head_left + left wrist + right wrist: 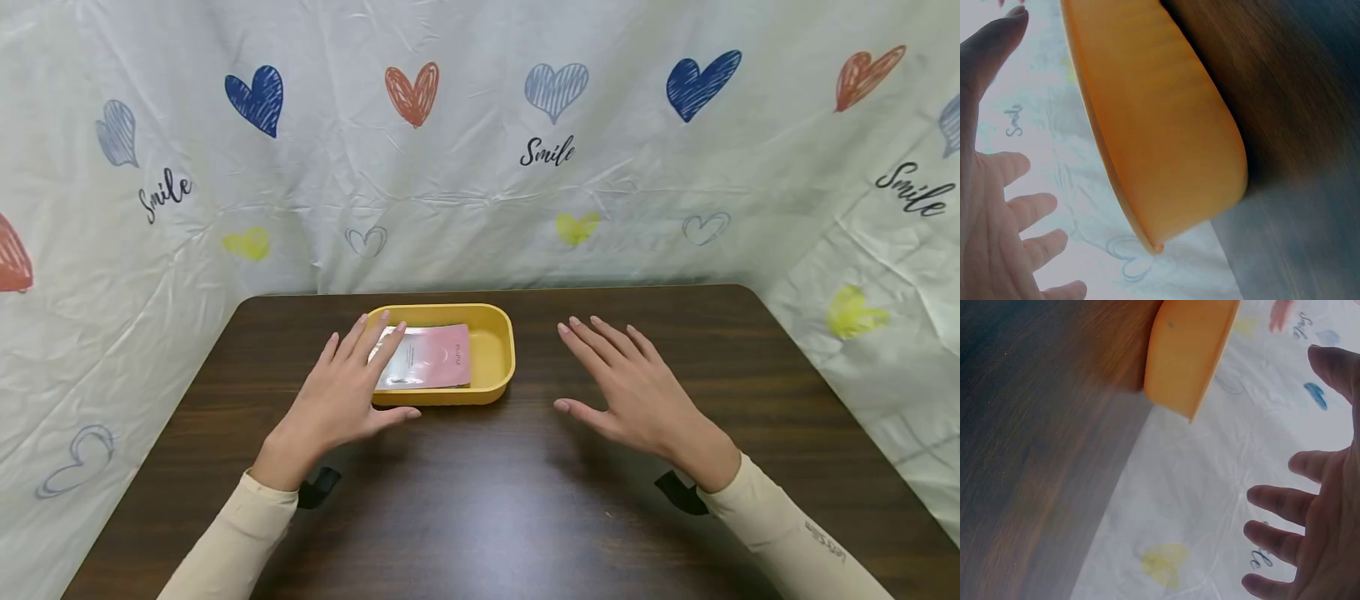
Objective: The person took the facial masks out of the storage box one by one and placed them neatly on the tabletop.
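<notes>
A yellow tray (491, 354) with raised walls stands on the table, left of the middle in the head view. Inside it lies a flat pink and silver packet (442, 358) with small print, its left end behind the fingers. My left hand (333, 400), fingers spread and straight, hovers over the tray's left end and holds nothing. To the right of the tray my right hand (633, 387) is held above the table, fingers extended, with nothing in it. The tray's outer wall (1160, 119) fills the middle of the left wrist view, beside the left hand's spread fingers.
The dark wooden table (480, 508) has rounded far corners. Behind it and along both sides hangs a white cloth (465, 175) printed with hearts and the word "Smile". A black band (318, 487) shows at the left wrist, another black band (678, 492) at the right.
</notes>
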A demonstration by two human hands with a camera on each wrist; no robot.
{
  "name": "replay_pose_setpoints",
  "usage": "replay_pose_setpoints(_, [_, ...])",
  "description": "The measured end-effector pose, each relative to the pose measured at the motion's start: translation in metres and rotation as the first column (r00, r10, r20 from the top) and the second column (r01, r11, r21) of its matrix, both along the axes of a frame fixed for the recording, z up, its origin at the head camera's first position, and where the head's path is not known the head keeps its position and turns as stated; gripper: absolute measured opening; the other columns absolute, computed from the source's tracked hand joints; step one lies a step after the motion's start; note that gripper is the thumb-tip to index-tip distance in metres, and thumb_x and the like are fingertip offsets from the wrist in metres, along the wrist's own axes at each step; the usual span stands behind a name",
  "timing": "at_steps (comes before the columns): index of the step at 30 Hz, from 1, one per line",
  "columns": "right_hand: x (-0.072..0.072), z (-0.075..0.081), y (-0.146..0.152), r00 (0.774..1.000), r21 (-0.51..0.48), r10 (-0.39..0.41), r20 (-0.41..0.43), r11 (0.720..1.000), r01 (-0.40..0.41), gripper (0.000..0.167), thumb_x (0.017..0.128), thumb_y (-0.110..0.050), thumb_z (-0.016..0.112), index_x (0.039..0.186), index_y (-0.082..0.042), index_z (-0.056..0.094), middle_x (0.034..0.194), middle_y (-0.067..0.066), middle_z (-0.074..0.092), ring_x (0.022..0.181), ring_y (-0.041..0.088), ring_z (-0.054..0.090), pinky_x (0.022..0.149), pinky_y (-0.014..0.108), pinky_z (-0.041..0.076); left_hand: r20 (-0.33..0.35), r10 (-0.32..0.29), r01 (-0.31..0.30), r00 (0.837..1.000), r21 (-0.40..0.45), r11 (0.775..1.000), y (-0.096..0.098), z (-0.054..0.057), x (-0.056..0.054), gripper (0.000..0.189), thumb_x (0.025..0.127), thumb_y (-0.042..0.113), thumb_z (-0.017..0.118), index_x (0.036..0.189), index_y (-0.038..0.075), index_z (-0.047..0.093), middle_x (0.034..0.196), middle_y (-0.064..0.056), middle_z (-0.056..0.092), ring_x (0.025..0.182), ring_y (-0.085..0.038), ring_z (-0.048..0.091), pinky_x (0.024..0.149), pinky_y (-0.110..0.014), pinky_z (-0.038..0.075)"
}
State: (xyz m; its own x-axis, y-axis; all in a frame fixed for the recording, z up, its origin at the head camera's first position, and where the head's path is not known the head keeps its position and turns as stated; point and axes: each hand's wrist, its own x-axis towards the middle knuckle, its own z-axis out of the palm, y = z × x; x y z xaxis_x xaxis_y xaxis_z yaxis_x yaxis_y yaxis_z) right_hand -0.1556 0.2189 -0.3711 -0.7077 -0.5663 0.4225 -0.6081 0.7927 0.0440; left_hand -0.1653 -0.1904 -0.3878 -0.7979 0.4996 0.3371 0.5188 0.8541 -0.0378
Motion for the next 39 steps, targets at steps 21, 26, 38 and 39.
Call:
replay_pose_setpoints(21, [-0.009, 0.003, 0.000, 0.988, -0.149, 0.019, 0.154, 0.989, 0.004, 0.087, 0.091, -0.049, 0.072, 0.162, -0.023, 0.028, 0.150, 0.011, 0.053, 0.133, 0.034, 0.053, 0.105, 0.057, 0.045, 0.283, -0.071, -0.069, 0.956, 0.455, 0.888, -0.026, 0.004, -0.013, 0.101, 0.084, 0.035, 0.083, 0.161, 0.010, 0.024, 0.156, -0.016, 0.039, 0.133, -0.036, 0.050, 0.104, -0.055, 0.047])
replay_pose_setpoints(26, [-0.010, 0.004, -0.002, 0.983, -0.217, 0.030, 0.181, 0.976, 0.010, 0.084, 0.090, -0.041, 0.076, 0.159, -0.021, 0.034, 0.145, 0.010, 0.057, 0.128, 0.034, 0.057, 0.096, 0.056, 0.051, 0.319, -0.035, -0.157, 0.947, 0.556, 0.816, -0.033, 0.003, -0.019, 0.087, 0.085, 0.016, 0.082, 0.156, 0.003, 0.034, 0.144, -0.021, 0.048, 0.119, -0.039, 0.061, 0.085, -0.051, 0.058])
replay_pose_setpoints(38, [-0.020, 0.006, -0.010, 0.957, -0.404, 0.177, 0.230, 0.912, -0.072, 0.080, 0.090, -0.029, 0.078, 0.158, -0.019, 0.037, 0.143, 0.001, 0.059, 0.116, 0.024, 0.067, 0.097, 0.048, 0.053, 0.557, -0.051, -0.354, 0.829, 0.592, 0.724, -0.052, -0.002, -0.037, 0.070, 0.096, 0.008, 0.067, 0.158, 0.013, 0.035, 0.149, -0.022, 0.045, 0.124, -0.040, 0.057, 0.092, -0.054, 0.056])
replay_pose_setpoints(39, [-0.021, 0.006, -0.010, 0.952, -0.417, 0.186, 0.242, 0.906, -0.071, 0.080, 0.090, -0.029, 0.078, 0.158, -0.020, 0.037, 0.143, 0.001, 0.059, 0.116, 0.023, 0.067, 0.097, 0.048, 0.053, 0.583, -0.060, -0.379, 0.811, 0.600, 0.705, -0.053, -0.002, -0.039, 0.070, 0.097, 0.008, 0.067, 0.158, 0.013, 0.035, 0.150, -0.022, 0.044, 0.124, -0.040, 0.057, 0.093, -0.053, 0.056])
